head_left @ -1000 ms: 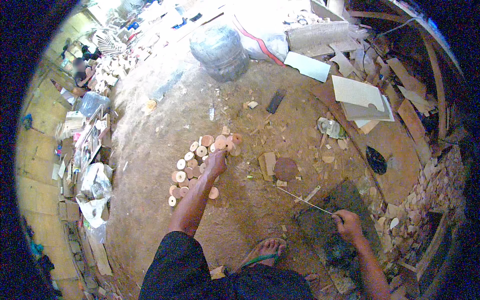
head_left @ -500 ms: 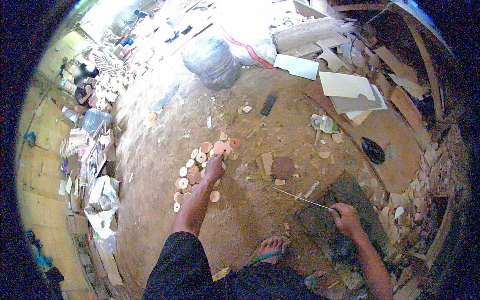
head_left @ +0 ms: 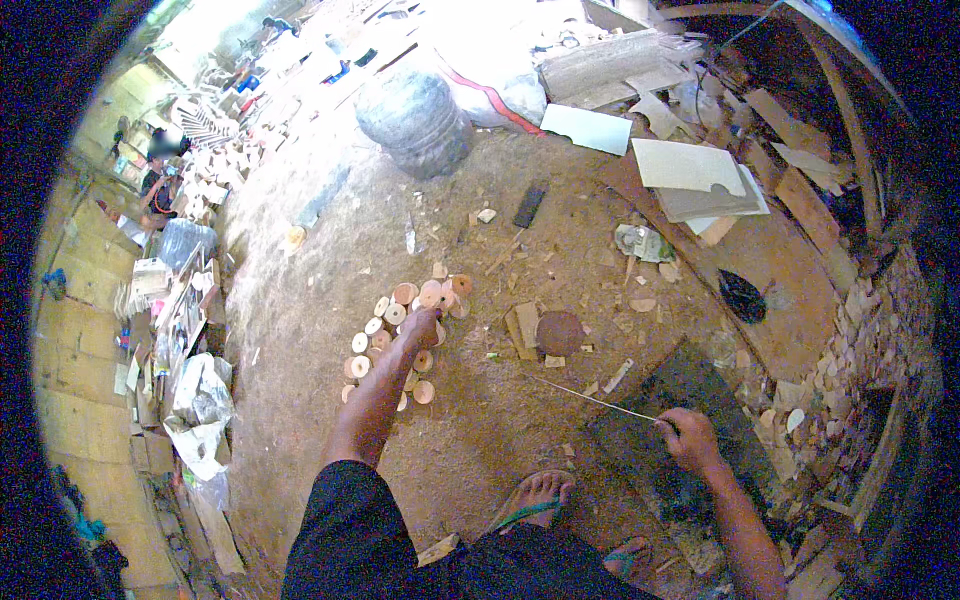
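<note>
The left hand is at the wooden discs, which lie clustered on the ground, at eight o'clock from the middle of the view; I cannot tell whether its fingers grasp one disc. The right hand, at four o'clock, has its fingers clenched around a thin stick, which points between nine and ten o'clock. A brown round piece lies at about ten o'clock from this hand.
</note>
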Motion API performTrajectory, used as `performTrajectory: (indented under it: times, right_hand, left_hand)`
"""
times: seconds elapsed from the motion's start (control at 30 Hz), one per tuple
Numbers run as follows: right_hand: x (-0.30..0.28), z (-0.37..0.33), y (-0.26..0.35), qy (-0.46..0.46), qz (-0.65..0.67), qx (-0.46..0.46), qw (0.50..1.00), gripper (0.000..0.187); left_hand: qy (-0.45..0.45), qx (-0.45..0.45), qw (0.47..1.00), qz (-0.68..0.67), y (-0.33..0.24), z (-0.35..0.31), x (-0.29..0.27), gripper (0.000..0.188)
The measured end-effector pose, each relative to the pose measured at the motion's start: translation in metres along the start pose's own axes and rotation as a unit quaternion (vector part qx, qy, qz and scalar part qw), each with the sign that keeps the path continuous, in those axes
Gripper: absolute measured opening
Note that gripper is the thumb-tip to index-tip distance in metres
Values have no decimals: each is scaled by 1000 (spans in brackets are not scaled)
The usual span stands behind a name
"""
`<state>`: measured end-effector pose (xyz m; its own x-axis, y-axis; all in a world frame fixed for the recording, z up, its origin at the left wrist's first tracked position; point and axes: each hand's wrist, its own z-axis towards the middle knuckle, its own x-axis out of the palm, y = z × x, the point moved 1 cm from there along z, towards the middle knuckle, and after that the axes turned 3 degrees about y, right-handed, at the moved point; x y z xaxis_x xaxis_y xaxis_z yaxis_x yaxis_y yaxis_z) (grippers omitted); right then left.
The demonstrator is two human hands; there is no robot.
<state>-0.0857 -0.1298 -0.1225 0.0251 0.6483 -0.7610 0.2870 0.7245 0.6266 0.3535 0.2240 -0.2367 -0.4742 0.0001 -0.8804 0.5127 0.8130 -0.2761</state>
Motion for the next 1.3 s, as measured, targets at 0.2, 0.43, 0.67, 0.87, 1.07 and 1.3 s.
performTrajectory:
  times: [0.2,0.43,0.67,0.87,1.07,1.3]
  right_hand:
    - [6,1,-7,14,-8,-5,1000,20]
    - [4,5,-4,22,21,12,999,19]
    - [0,14,-5,7,20,11,1000,21]
    - [0,21,-10,7,3,2,1000,21]
    - [-9,26,-6,-7,8,23,1000,19]
    - [-7,41,22,-24,44,-27,998,15]
  left_hand:
    - [-59,-138,988,19,-12,0,12,24]
    - [-137,-75,987,26,-4,-13,33,25]
    - [-134,-27,989,54,-7,-16,19,31]
    - [-133,-6,991,2,-6,-22,14,34]
    - [-107,-59,922,-368,-42,-37,-48,35]
    - [-16,-31,728,-684,-117,-94,-68,40]
